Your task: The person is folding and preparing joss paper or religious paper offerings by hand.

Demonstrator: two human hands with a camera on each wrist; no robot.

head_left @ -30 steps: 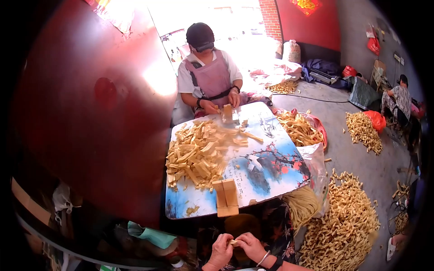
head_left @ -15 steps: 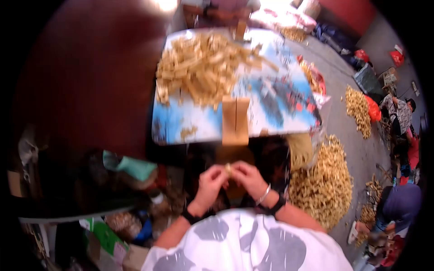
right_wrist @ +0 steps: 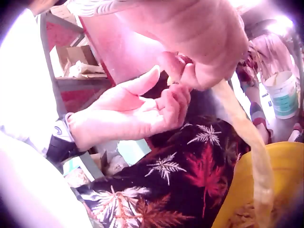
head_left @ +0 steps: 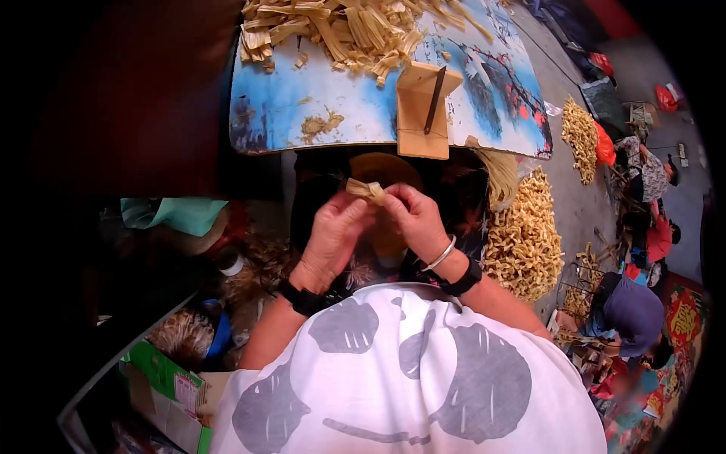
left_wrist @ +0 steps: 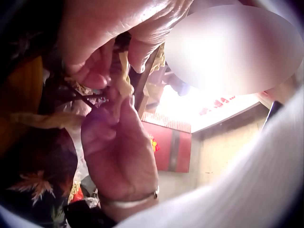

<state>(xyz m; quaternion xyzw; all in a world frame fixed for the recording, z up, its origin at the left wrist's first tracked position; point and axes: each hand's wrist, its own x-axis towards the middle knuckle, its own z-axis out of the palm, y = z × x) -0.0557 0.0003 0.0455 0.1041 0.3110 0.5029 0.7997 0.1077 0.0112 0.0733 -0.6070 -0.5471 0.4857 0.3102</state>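
Head view: fisheye-curved, left edge dark. Left wrist: glaring backlight, blurred oval (left_wrist: pixel 235 50). Right wrist: pinkish, white cloth (right_wrist: pixel 26 90) overexposed.

Head view: folded strip (head_left: pixel 367 190), centre, dry and fibrous, creased; stand (head_left: pixel 417 129), upper centre, smooth matt wood, bearing a dark, metal-looking bar (head_left: pixel 435 100); table (head_left: pixel 355 117), top, smooth printed surface; bracelet (head_left: pixel 441 253), right of centre, polished metal; shirt (head_left: pixel 420 371), bottom, soft matt cloth. Right wrist view: container (right_wrist: pixel 285 161), lower right, smooth, plastic-looking; leaf-patterned fabric (right_wrist: pixel 185 159), lower centre, matt, woven-looking cloth.
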